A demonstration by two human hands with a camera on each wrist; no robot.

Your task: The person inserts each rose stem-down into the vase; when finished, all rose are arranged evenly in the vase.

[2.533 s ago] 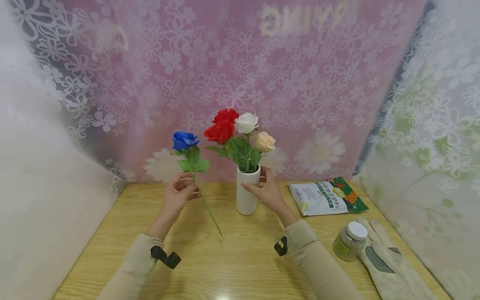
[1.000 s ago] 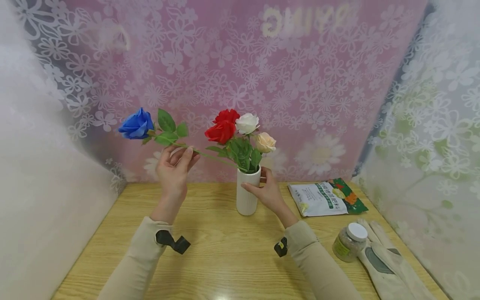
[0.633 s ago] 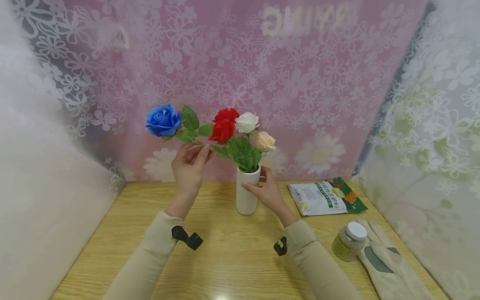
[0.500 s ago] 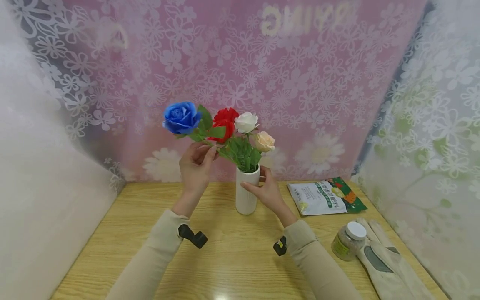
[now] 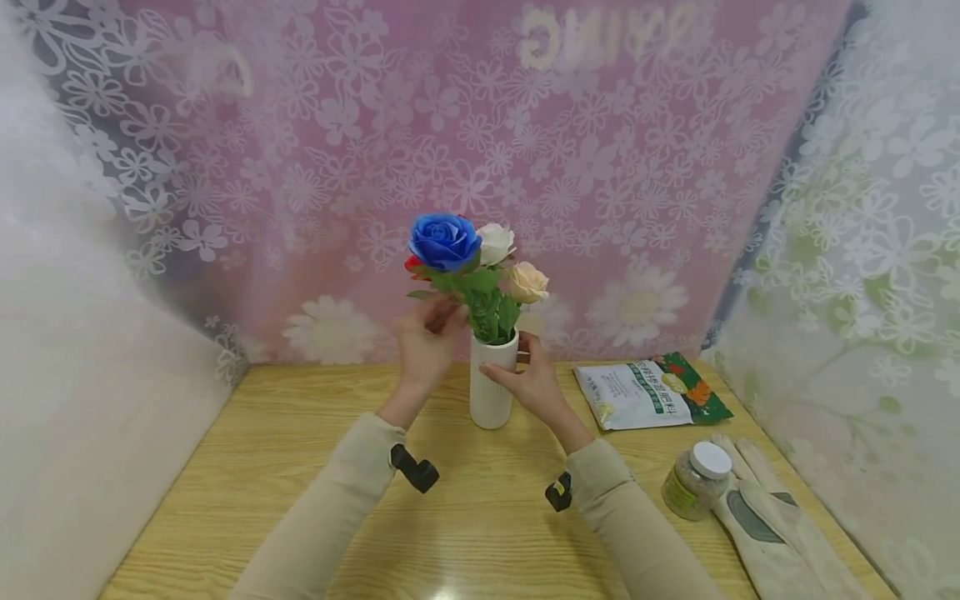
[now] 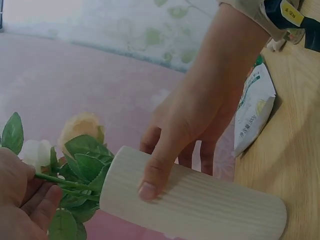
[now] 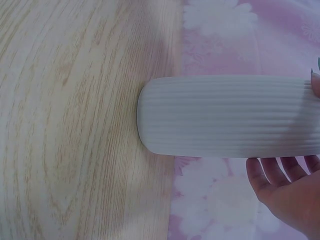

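My left hand [image 5: 429, 337] pinches the green stem of a blue rose [image 5: 445, 242] just left of the vase mouth. In the left wrist view, that stem [image 6: 62, 181] runs from my left hand [image 6: 20, 200] towards the mouth among leaves; its lower end is hidden. My right hand [image 5: 532, 385] holds the ribbed white vase [image 5: 491, 392] near its top, thumb in front and fingers behind. The vase [image 7: 225, 117] stands upright on the table. Inside it are a white rose [image 5: 496, 244], a peach rose [image 5: 527, 282] and red bloom [image 5: 414, 266], mostly covered by the blue one.
A white and green printed packet [image 5: 637, 395] lies to the right of the vase. Nearer on the right stand a white-lidded jar [image 5: 697, 481] and pale work gloves [image 5: 772, 517]. A pink floral curtain [image 5: 337, 183] hangs behind the wooden table [image 5: 225, 467].
My left hand has lifted the blue rose, tilted its stem towards the vase mouth, then swung it right and more upright, over the red blooms. My right hand has stayed on the vase.
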